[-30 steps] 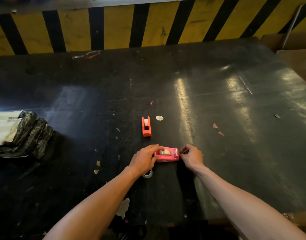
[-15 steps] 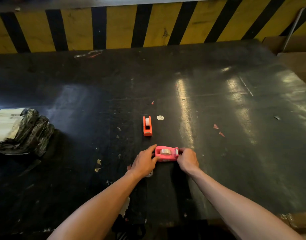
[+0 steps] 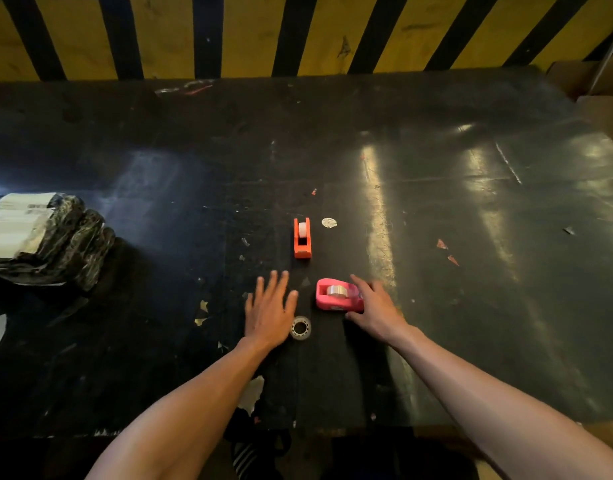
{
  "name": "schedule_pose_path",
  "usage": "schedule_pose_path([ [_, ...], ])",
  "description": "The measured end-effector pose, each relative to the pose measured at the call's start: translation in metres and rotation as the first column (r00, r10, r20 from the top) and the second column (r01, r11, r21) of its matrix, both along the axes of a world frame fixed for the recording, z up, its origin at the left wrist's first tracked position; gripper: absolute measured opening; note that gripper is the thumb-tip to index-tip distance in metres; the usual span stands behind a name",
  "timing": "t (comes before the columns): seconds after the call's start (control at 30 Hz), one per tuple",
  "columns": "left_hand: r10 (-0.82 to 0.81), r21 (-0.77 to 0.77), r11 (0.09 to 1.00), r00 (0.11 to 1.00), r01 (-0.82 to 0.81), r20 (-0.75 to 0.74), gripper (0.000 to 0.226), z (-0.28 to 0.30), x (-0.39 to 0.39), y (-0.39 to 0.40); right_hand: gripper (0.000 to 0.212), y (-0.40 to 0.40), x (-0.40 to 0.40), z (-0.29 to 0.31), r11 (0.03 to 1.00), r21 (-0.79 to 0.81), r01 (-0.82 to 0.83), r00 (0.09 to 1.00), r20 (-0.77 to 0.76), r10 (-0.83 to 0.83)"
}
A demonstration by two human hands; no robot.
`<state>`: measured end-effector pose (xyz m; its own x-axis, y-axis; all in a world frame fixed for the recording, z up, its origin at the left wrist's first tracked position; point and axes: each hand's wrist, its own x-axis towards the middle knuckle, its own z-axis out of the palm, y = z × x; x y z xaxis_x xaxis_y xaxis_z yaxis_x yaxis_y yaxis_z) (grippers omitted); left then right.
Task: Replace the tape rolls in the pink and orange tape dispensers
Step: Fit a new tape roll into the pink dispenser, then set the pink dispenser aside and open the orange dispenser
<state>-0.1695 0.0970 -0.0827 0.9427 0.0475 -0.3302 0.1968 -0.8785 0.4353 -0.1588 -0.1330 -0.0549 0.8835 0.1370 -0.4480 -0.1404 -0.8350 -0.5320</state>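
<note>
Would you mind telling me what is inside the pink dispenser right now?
A tape roll sits inside the pink dispenser. The right hand covers its right end, so the cutter is hidden.

left hand (image 3: 268, 311): palm down, fingers spread flat, holding nothing | right hand (image 3: 376, 308): palm down, fingers loosely extended, right of left | both forearms reach in from near edge

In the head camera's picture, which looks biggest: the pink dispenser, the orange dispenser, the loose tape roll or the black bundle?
1. Black bundle
2. Pink dispenser
3. Orange dispenser, though it lies farther away, so this is unsure
4. Loose tape roll
</note>
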Motion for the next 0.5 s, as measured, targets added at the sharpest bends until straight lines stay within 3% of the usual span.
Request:
schedule_pose_path([
  [0.13, 0.017, 0.206, 0.979, 0.999, -0.007, -0.05, 0.066, -0.024, -0.017, 0.037, 0.068, 0.005, -0.004, -0.01, 0.981, -0.171, -0.091, 0.971, 0.204, 0.126],
  [0.23, -0.034, 0.253, 0.967, 0.999, 0.039, -0.022, 0.066, -0.031, -0.022, 0.044, 0.063, 0.005, 0.0, -0.015, 0.985, -0.151, -0.084, 0.962, 0.245, 0.119],
  [0.33, -0.026, 0.292, 0.956, 0.999, 0.017, 0.029, 0.066, -0.034, -0.026, 0.042, 0.061, 0.01, 0.012, -0.019, 0.996, -0.088, 0.008, 0.968, 0.249, 0.014],
  [0.5, -0.017, 0.3, 0.954, 0.998, -0.003, 0.064, 0.064, -0.038, -0.028, 0.042, 0.061, 0.022, 0.045, -0.024, 0.953, -0.048, 0.3, 0.919, 0.284, -0.275],
])
